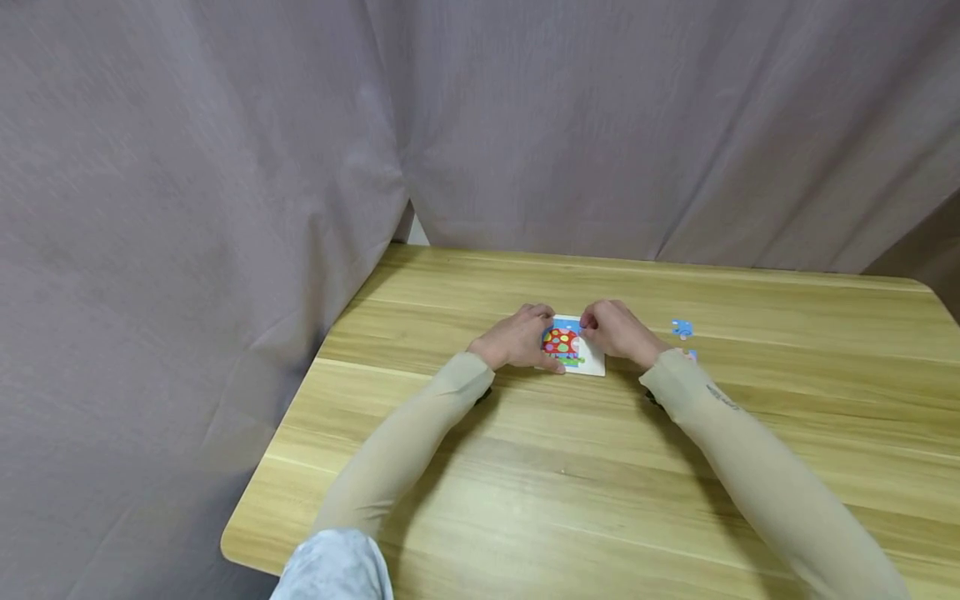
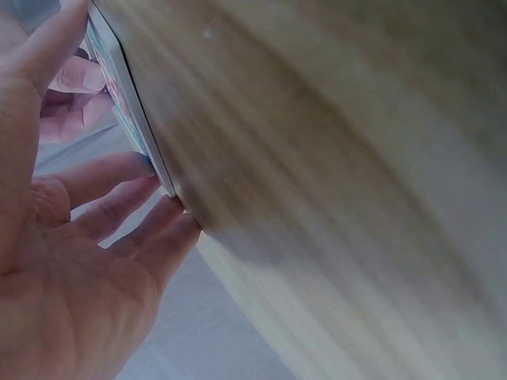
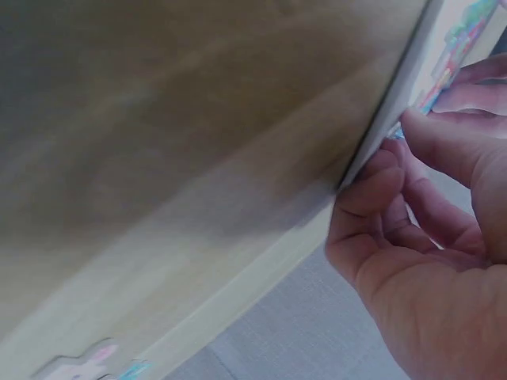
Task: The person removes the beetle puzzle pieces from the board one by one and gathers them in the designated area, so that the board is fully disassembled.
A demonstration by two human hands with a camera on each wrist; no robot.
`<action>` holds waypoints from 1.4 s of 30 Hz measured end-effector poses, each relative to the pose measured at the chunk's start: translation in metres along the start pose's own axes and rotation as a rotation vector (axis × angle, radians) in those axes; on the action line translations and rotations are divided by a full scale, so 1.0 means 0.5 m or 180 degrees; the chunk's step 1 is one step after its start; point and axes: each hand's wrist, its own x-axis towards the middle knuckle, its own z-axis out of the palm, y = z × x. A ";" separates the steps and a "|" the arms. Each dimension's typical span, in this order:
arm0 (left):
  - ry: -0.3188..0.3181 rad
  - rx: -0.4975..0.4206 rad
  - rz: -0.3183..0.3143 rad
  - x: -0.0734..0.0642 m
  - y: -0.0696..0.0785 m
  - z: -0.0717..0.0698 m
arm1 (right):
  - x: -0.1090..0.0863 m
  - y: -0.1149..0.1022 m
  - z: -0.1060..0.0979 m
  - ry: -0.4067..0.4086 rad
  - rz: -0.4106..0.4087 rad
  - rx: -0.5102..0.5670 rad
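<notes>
A small white jigsaw board (image 1: 593, 362) lies on the wooden table, its left part filled with a picture of a red shape with coloured dots, blue above and green below. My left hand (image 1: 517, 337) grips the board's left side, the thumb at its near edge and the fingers at its far edge. Over the upper right of the board, my right hand (image 1: 618, 333) pinches with thumb and curled fingers. A bit of blue puzzle piece (image 3: 398, 134) shows by the right thumb tip; the fingers hide most of it. White backing is bare along the board's right side.
A loose blue puzzle piece (image 1: 682, 327) lies right of my right hand. Another piece (image 1: 692, 356) is partly hidden behind the right wrist. The wooden table (image 1: 540, 475) runs back to a grey curtain (image 1: 540, 125), which also hangs along its left side.
</notes>
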 end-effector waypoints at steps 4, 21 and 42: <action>-0.0001 0.0050 0.0018 0.000 0.000 0.000 | 0.005 -0.004 -0.007 -0.0162 0.0086 -0.0028; -0.0017 0.0086 0.0007 -0.003 0.001 0.000 | -0.001 -0.005 -0.001 0.0041 0.0175 0.0188; 0.0023 -0.0109 -0.0032 0.000 -0.001 0.000 | -0.033 0.018 -0.017 0.0313 0.0351 0.0254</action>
